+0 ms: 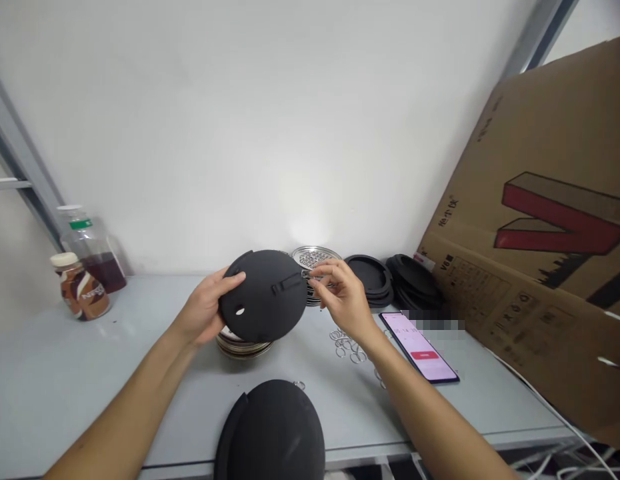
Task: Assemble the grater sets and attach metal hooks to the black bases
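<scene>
A round black disc (265,310) with a strap-like clip and a small hole is held tilted up over the table. My left hand (207,303) grips its left edge, thumb on the face. At the disc's right edge, my right hand (340,290) pinches a small metal ring (306,274) beside the clip's end. Whether the ring is hooked on cannot be made out. Behind and below the disc stands a stack of round plates (244,348), partly hidden. Several loose metal rings (357,357) lie under my right wrist. Another black disc (275,430) sits at the front edge.
Perforated metal discs (317,257) and stacked black round trays (370,275) stand against the wall. A phone (420,350) lies on the right, near a large cardboard box (540,240). Two bottles, a brown one (83,288) and a clear one (103,257), stand at the left.
</scene>
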`<state>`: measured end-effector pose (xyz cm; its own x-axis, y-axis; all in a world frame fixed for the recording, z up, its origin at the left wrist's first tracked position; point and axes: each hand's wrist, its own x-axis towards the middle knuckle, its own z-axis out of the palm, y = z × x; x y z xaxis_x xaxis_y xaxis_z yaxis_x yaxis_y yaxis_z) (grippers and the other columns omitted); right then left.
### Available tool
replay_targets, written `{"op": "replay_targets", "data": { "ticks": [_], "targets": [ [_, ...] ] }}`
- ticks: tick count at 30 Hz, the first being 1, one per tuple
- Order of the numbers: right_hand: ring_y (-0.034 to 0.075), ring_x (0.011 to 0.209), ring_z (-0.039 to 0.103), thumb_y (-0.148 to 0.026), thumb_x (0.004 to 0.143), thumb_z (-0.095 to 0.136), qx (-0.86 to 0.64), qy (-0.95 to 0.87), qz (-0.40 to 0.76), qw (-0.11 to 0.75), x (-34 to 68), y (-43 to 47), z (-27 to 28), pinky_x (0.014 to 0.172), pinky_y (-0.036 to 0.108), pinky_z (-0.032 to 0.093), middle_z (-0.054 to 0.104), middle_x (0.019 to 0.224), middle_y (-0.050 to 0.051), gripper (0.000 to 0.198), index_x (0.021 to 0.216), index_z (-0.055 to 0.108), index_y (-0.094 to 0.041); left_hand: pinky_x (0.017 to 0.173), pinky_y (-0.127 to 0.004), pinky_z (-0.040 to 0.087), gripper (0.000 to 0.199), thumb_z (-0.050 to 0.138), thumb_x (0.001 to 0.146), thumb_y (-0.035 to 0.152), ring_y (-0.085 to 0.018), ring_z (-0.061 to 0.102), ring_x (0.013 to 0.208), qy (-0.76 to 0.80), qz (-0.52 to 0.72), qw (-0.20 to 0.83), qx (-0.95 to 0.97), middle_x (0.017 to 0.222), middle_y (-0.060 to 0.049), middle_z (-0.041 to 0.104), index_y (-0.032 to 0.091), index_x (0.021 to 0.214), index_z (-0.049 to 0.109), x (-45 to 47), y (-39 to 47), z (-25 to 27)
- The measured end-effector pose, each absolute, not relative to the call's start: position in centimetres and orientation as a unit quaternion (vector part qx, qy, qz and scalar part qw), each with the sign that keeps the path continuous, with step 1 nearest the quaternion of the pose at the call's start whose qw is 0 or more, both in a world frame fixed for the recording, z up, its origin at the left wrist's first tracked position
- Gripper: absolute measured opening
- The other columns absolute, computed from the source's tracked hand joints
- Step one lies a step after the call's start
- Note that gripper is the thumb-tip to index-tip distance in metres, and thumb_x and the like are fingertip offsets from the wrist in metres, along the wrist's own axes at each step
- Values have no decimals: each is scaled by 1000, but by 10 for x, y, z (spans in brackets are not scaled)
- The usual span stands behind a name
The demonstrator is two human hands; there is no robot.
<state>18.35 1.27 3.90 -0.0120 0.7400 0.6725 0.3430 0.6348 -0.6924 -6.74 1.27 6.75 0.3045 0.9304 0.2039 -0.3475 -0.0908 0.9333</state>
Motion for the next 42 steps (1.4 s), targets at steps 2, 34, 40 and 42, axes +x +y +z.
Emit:
{"op": "replay_targets", "data": {
  "ticks": [2, 34, 40, 42],
  "targets": [
    [13, 60, 62, -32, 91, 61, -389, -673, 184, 603, 183, 8, 29, 49, 27, 54, 64, 103, 7, 12, 92, 68, -22, 76, -36, 61, 38, 73, 83, 33, -29, 73, 89, 290, 516, 624, 509, 101, -13, 77, 13, 116, 71, -68, 14, 59],
    [22, 84, 71, -37, 78, 75, -404, -464, 347, 708, 170, -5, 31, 77, 34, 58, 77, 92, 5, 24, 93, 79, -19, 79, -36, 62, 49, 79, 77, 24, -30, 71, 100, 271, 510, 654, 488, 116, -10, 72, 23, 123, 64, -31, -9, 39],
    [21, 95, 69, -37, 73, 80, -356, -371, 397, 760, 161, -7, 30, 90, 33, 53, 77, 96, 4, 24, 92, 79, -21, 92, -39, 58, 51, 79, 77, 23, -31, 65, 114, 241, 569, 630, 470, 120, -10, 70, 21, 126, 62, -9, -23, 26],
    [21, 99, 68, -37, 77, 77, -365, -384, 331, 780, 159, -9, 28, 94, 34, 51, 77, 99, 2, 21, 92, 79, -22, 92, -40, 57, 53, 79, 78, 23, -31, 64, 114, 244, 572, 628, 468, 120, -10, 70, 21, 128, 61, -5, -26, 24]
  ]
}}
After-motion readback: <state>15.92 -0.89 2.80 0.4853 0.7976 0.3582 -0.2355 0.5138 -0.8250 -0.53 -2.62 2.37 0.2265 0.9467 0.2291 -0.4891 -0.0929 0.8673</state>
